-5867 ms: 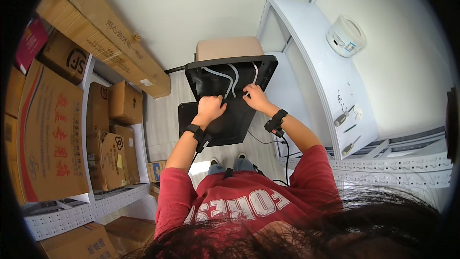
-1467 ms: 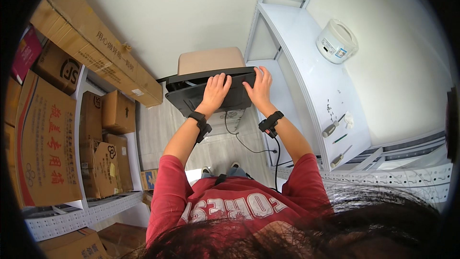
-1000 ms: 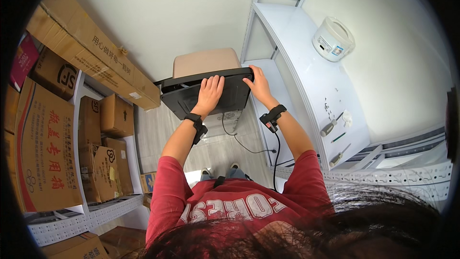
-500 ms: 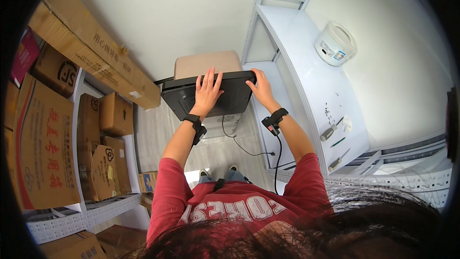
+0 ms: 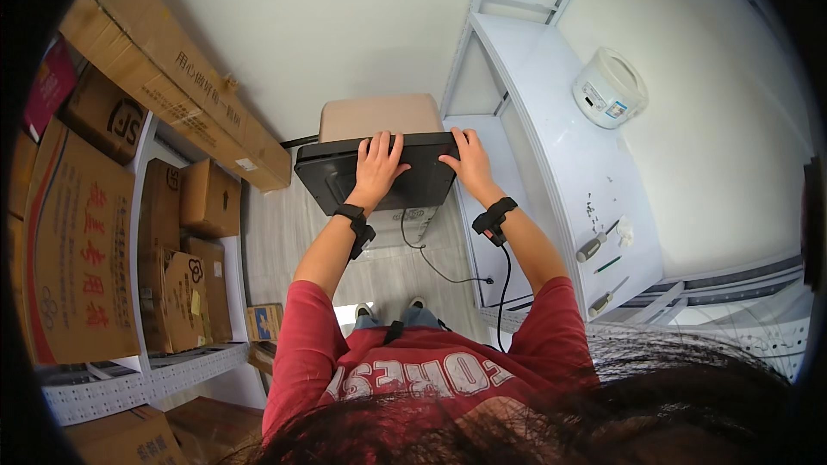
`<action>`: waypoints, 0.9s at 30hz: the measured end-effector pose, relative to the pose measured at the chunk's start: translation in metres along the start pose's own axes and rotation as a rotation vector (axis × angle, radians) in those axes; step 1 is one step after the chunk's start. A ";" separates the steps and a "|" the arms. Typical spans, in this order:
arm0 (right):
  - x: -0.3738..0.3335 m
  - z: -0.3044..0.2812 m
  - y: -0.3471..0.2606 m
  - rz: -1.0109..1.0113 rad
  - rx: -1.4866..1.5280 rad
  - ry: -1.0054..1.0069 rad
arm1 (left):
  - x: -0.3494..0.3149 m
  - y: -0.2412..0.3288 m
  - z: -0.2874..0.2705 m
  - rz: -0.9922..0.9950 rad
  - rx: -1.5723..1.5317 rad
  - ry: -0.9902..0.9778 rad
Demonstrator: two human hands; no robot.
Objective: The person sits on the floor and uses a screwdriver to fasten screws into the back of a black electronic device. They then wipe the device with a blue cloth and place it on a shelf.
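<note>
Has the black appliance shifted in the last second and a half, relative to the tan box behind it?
Yes. The black appliance, under the left hand and right hand, has moved forward onto the tan box, covering more of its top.

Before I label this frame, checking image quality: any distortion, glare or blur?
Head view: strong fisheye bending of the white shelf edges, dark rim all round; even light, no glare; both hands, left and right, on the black appliance are sharp; hair at bottom blurred.
</note>
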State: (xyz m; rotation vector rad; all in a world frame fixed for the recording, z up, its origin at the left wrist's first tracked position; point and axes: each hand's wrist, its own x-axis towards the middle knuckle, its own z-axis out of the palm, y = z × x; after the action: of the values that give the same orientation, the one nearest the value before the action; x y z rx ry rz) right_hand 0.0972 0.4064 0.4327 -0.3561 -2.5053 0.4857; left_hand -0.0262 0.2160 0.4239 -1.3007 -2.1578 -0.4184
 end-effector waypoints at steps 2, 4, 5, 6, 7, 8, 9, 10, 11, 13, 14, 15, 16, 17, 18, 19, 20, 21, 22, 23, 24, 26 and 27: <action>-0.001 0.001 0.000 0.002 0.000 -0.004 | -0.002 -0.002 -0.008 0.029 -0.017 -0.013; -0.002 0.000 0.002 -0.003 0.001 0.009 | -0.005 -0.010 -0.018 0.090 -0.006 -0.020; -0.002 -0.001 0.003 0.006 -0.011 0.002 | -0.010 -0.019 -0.024 0.066 -0.023 0.002; -0.001 -0.002 0.001 0.014 -0.020 -0.006 | -0.017 -0.032 -0.030 0.011 -0.018 0.024; -0.002 -0.002 0.000 0.025 -0.026 -0.015 | -0.023 -0.045 -0.038 -0.043 -0.013 0.043; -0.004 -0.001 0.002 0.022 -0.042 -0.013 | -0.027 -0.057 -0.044 -0.071 0.006 0.060; -0.002 -0.001 0.000 0.027 -0.049 -0.023 | -0.029 -0.066 -0.046 -0.120 0.023 0.019; -0.001 -0.002 -0.002 0.032 -0.056 -0.033 | -0.030 -0.070 -0.045 -0.125 0.033 0.007; 0.000 -0.001 -0.005 0.039 -0.064 -0.042 | -0.032 -0.072 -0.044 -0.128 0.042 -0.005; 0.004 -0.001 -0.021 -0.040 -0.104 0.006 | -0.035 -0.075 -0.040 -0.130 0.052 0.046; 0.006 -0.001 -0.037 -0.131 -0.143 0.070 | -0.037 -0.077 -0.038 -0.132 0.059 0.070; 0.006 0.000 -0.051 -0.217 -0.190 0.137 | -0.036 -0.077 -0.036 -0.123 0.054 0.090; 0.008 0.008 -0.060 -0.277 -0.099 0.076 | -0.035 -0.076 -0.036 -0.110 0.045 0.105; 0.010 0.016 -0.069 -0.355 -0.109 0.076 | -0.034 -0.076 -0.035 -0.097 0.036 0.119; 0.014 0.024 -0.084 -0.394 -0.123 0.056 | -0.034 -0.075 -0.036 -0.091 0.028 0.129; 0.022 0.030 -0.101 -0.437 -0.136 0.041 | -0.034 -0.078 -0.035 -0.090 0.017 0.141; 0.029 0.035 -0.115 -0.457 -0.168 0.050 | -0.035 -0.079 -0.034 -0.087 0.005 0.136; 0.036 0.040 -0.129 -0.478 -0.197 0.058 | -0.036 -0.080 -0.035 -0.084 -0.004 0.129; 0.042 0.045 -0.138 -0.498 -0.226 0.066 | -0.036 -0.081 -0.035 -0.076 -0.001 0.149; 0.047 0.052 -0.137 -0.487 -0.210 0.027 | -0.034 -0.084 -0.036 -0.057 0.009 0.145; 0.050 0.053 -0.133 -0.473 -0.199 -0.016 | -0.032 -0.085 -0.038 -0.047 -0.044 0.116; 0.048 0.058 -0.129 -0.465 -0.209 -0.042 | -0.037 -0.095 -0.040 0.000 -0.164 0.068; 0.047 0.058 -0.130 -0.457 -0.214 -0.049 | -0.044 -0.102 -0.041 0.026 -0.178 0.094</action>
State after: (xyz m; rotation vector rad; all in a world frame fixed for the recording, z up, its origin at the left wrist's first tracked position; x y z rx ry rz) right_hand 0.0069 0.2906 0.4631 0.1548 -2.5817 0.0450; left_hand -0.0874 0.1154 0.4316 -1.3747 -2.0612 -0.6609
